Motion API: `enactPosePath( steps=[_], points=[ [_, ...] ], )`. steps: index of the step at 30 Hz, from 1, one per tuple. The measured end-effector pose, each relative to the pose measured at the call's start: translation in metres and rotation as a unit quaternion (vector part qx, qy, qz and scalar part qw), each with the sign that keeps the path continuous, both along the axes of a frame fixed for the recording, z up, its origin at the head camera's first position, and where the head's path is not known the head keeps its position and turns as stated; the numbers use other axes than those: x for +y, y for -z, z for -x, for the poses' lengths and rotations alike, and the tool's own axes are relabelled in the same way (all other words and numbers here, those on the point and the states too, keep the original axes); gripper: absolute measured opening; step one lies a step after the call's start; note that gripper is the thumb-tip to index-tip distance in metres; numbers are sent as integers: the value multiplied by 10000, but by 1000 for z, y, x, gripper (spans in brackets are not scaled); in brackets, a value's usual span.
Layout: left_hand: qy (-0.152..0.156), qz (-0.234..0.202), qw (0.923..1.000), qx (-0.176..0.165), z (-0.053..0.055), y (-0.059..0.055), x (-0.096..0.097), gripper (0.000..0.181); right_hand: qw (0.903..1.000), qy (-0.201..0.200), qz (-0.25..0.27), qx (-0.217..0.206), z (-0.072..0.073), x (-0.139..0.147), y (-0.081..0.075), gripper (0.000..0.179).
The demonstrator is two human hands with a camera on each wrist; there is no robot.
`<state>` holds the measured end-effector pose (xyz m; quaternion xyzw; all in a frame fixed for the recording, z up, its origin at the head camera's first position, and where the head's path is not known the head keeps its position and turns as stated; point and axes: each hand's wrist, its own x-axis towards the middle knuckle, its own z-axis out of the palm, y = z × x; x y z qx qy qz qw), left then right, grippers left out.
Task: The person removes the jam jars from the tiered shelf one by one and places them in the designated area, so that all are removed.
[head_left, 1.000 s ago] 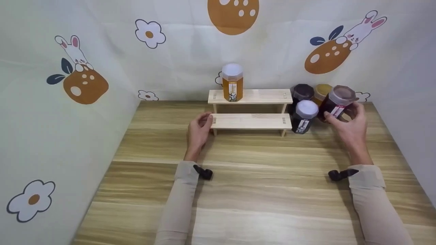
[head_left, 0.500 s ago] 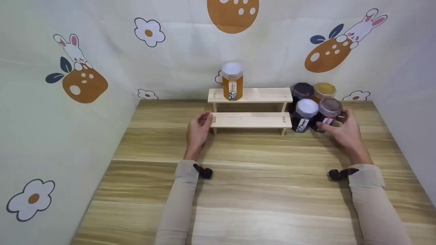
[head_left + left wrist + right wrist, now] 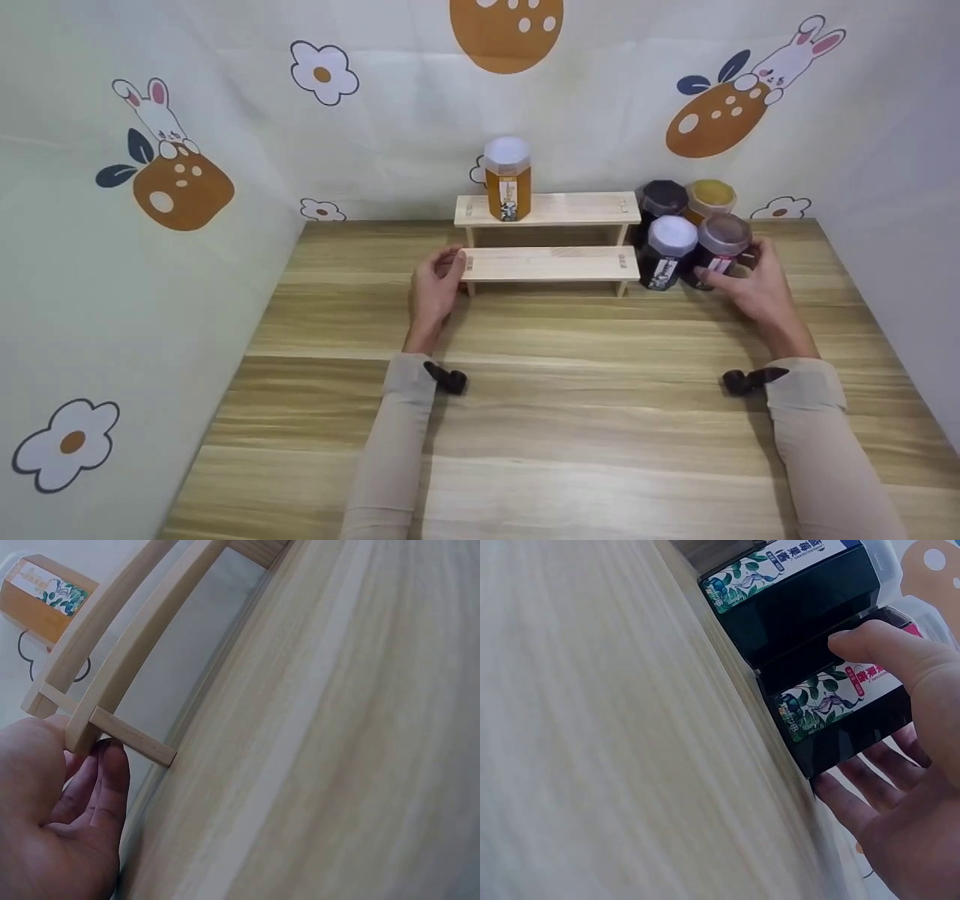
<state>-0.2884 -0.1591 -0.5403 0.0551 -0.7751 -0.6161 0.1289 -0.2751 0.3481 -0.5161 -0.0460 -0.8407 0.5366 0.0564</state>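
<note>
My left hand point(image 3: 437, 289) grips the left end of the low front step of a two-tier wooden shelf point(image 3: 551, 264), thumb on top and fingers curled under the board in the left wrist view. With my right hand point(image 3: 761, 289) I hold a dark jar with a red-marked label point(image 3: 721, 244), thumb at its front and fingers round its far side. That jar stands upright on the table, close beside a dark jar with a white lid point(image 3: 670, 247). In the right wrist view its base meets the wood.
An amber jar point(image 3: 508, 184) stands on the shelf's upper step, left of centre. Behind the front jars are a black-lidded jar point(image 3: 663, 202) and a yellow-lidded jar point(image 3: 711, 199). A patterned cloth point(image 3: 390, 112) hangs behind the wooden table point(image 3: 592, 420).
The dark jar in my right hand has come down from a raised, tilted pose to stand in line with the white-lidded jar. My left hand has kept its place on the shelf.
</note>
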Motion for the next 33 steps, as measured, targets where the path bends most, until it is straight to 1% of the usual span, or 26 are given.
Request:
enactPosePath(
  steps=[5,10,15,17,20,21,22,24,27,30,32,33],
  points=[
    [3,11,10000,-90,-1,-1,-1,30,10000,-87,36,-17,0,0,1,88],
    [3,51,9999,-139,0,0,-1,33,9999,-96,116,-10,-2,0,2,87],
    [17,161,9998,99,-1,0,-1,32,9997,-162,159,36,-1,1,3,83],
    [7,182,9997,174,-1,0,-1,31,9996,-244,139,-24,-1,2,1,86],
    [-25,160,9997,156,0,0,-1,32,9989,-424,143,-113,-1,4,-6,96],
    [-40,177,9997,134,0,0,-1,34,9986,-486,178,-68,-2,4,-9,99],
    [-52,199,9997,108,0,0,-1,34,9983,-532,229,30,-2,4,-13,100],
    [-54,226,9997,77,0,1,-1,36,9974,-533,335,361,-4,2,-22,99],
    [-75,296,9995,5,1,1,0,35,9931,-276,443,1050,-7,-5,-39,92],
    [-85,313,9995,-25,0,1,0,33,9830,63,623,1725,-9,-19,-58,78],
    [-106,335,9994,-70,0,1,-1,32,9737,145,856,2108,-11,-32,-71,69],
    [-119,349,9993,-87,0,1,-1,32,9681,112,1024,2285,-12,-39,-77,65]
  ],
)
